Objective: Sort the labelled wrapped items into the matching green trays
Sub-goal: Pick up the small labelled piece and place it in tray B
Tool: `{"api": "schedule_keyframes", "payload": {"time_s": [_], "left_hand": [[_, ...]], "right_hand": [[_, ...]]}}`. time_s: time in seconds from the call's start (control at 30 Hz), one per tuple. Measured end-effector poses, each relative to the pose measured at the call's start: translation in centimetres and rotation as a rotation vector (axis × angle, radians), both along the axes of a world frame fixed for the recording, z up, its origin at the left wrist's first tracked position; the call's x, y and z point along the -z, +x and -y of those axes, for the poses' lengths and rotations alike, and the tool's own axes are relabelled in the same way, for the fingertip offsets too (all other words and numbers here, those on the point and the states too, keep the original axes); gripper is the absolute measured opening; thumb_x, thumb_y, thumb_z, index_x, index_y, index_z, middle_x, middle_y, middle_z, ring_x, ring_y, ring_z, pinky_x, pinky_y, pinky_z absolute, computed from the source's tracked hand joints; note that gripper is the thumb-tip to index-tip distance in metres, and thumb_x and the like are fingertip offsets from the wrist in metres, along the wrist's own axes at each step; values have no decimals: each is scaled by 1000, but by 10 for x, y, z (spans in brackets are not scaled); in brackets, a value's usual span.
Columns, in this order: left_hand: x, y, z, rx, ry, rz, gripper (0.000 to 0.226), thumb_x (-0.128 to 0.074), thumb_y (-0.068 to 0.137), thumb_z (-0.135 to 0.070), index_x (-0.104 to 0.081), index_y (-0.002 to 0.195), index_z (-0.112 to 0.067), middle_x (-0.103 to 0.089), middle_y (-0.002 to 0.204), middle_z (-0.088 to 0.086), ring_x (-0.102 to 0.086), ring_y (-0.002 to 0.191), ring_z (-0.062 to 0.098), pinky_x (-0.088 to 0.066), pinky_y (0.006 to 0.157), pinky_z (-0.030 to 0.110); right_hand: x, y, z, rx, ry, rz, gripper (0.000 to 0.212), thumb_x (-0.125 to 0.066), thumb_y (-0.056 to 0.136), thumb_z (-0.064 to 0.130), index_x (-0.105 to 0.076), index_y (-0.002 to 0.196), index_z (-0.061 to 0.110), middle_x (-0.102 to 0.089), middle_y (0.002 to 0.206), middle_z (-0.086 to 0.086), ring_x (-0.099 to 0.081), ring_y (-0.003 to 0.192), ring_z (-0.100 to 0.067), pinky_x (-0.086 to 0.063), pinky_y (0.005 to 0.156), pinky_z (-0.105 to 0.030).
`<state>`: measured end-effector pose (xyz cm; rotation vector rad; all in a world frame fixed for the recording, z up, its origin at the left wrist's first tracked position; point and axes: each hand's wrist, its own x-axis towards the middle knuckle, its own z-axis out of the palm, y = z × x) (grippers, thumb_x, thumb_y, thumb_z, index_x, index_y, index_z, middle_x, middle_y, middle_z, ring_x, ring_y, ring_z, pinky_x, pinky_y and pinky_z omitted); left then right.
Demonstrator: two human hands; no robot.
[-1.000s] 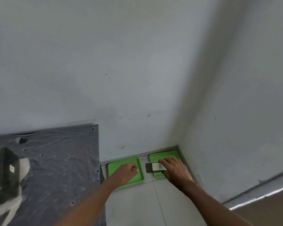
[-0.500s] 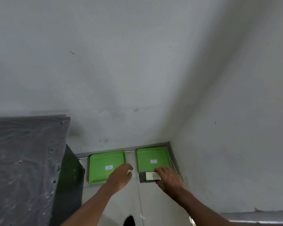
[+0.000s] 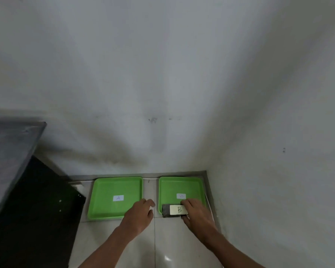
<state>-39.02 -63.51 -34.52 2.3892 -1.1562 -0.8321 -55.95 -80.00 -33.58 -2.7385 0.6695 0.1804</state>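
Two green trays lie side by side on the tiled floor against the wall. The left tray (image 3: pixel 104 198) carries a white label reading A, the right tray (image 3: pixel 174 186) a label reading B. A dark wrapped item (image 3: pixel 171 210) with a white B label lies over the front edge of the right tray. My right hand (image 3: pixel 196 213) grips its right end. My left hand (image 3: pixel 139 215) hovers over the front right corner of the left tray, fingers loosely curled, and I cannot see whether it holds anything.
A black cabinet (image 3: pixel 33 209) with a plastic-covered grey top (image 3: pixel 10 147) stands at the left. White walls meet in a corner just right of the B tray. Pale floor tiles (image 3: pixel 162 248) stretch toward me between my arms.
The view has swung left and closer, bringing both trays fully into sight. My hands have drawn back toward me, the right one still on the B item at the tray's front edge.
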Motion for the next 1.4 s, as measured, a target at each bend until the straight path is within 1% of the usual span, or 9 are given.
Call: {"api": "schedule_keyframes", "payload": {"time_s": [0.23, 0.4, 0.5, 0.67, 0.9, 1.0, 1.1, 1.2, 1.4], "left_hand": [[175, -17, 36, 72, 31, 95, 32, -45, 101, -22, -53, 131, -20, -58, 131, 3, -55, 118, 19, -49, 92, 34], [299, -18, 57, 142, 70, 175, 35, -46, 98, -20, -54, 132, -17, -58, 130, 8, -54, 119, 26, -51, 94, 41], [349, -24, 67, 151, 77, 190, 36, -45, 98, -20, -53, 133, -15, -57, 131, 11, -53, 120, 29, -51, 94, 44], [385, -36, 79, 151, 75, 244, 38, -46, 96, -19, -53, 133, -15, -56, 130, 12, -52, 119, 31, -51, 92, 44], [410, -29, 105, 167, 151, 262, 46, -46, 94, -14, -47, 139, -12, -50, 141, 15, -46, 130, 31, -49, 99, 45], [429, -19, 125, 159, 173, 273, 53, -47, 93, -11, -40, 146, -10, -41, 151, 17, -37, 140, 31, -41, 110, 46], [455, -9, 143, 167, 247, 264, 61, -46, 94, -8, -29, 152, -10, -25, 160, 23, -21, 149, 38, -27, 120, 53], [485, 6, 163, 157, 298, 232, 66, -46, 95, -9, -21, 155, -11, -11, 163, 26, -9, 152, 42, -19, 123, 56], [535, 40, 200, 140, 342, 218, 69, -41, 98, -12, -7, 157, -8, 3, 165, 22, 0, 153, 39, -15, 123, 56]], "right_hand": [[187, -7, 33, -37, -40, 30, 36, -58, 91, 26, -52, 126, 18, -60, 125, -3, -51, 114, -20, -43, 97, -32], [311, -5, 55, 1, -91, 65, 38, -58, 90, 26, -52, 126, 18, -61, 124, -4, -51, 113, -22, -48, 88, -36], [362, -10, 61, 39, -81, 102, 38, -60, 88, 24, -52, 125, 17, -61, 123, -5, -52, 113, -23, -50, 83, -38], [403, -18, 72, 52, -101, 128, 39, -60, 88, 24, -52, 125, 18, -61, 123, -4, -53, 113, -23, -52, 82, -38], [435, -14, 97, 27, -85, 79, 38, -57, 88, 24, -51, 126, 19, -59, 124, -4, -52, 114, -24, -50, 82, -38], [454, -3, 123, 43, -73, 41, 40, -56, 89, 25, -50, 128, 18, -59, 125, -4, -51, 115, -24, -51, 84, -39], [478, 13, 151, 56, -48, 26, 42, -60, 87, 23, -52, 128, 17, -61, 125, -4, -53, 115, -25, -51, 85, -40], [505, 35, 181, 70, -27, 11, 44, -61, 87, 23, -52, 130, 19, -61, 127, -1, -52, 117, -22, -50, 88, -37], [554, 83, 227, 128, 45, -7, 44, -62, 89, 24, -50, 130, 17, -58, 130, -1, -49, 120, -20, -49, 91, -34]]}}
